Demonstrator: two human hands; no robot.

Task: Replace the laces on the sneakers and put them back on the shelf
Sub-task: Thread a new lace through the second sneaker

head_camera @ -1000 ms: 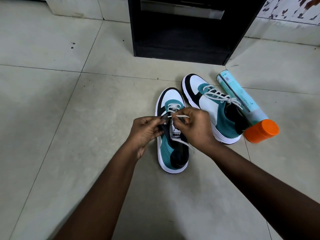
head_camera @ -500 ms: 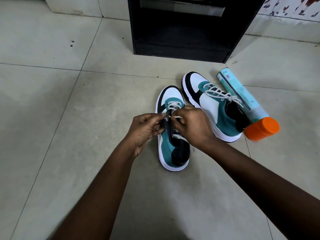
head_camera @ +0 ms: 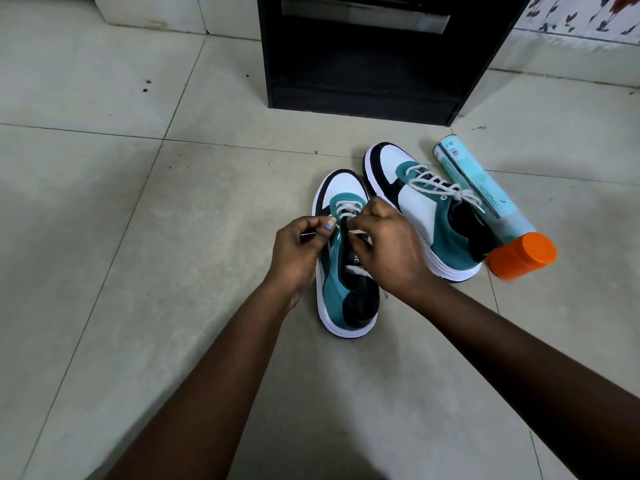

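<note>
Two teal, white and black sneakers stand on the tiled floor. The near sneaker [head_camera: 341, 299] points away from me, and its white lace [head_camera: 347, 207] is threaded through only the front eyelets. My left hand [head_camera: 298, 254] pinches one lace end at the shoe's left side. My right hand [head_camera: 388, 247] pinches the other lace strand over the tongue and hides the middle of the shoe. The second sneaker [head_camera: 426, 209], to the right, is fully laced and tied. The black shelf [head_camera: 363, 64] stands open just beyond the shoes.
A light-blue spray can [head_camera: 485, 192] with an orange cap [head_camera: 523, 256] lies on the floor against the right sneaker. A pale wall base runs along the top left. Bare floor tiles stretch to the left and in front.
Both hands shifted slightly toward the toe of the near sneaker. The left hand drew its lace end outward to the left; the right hand stays over the tongue.
</note>
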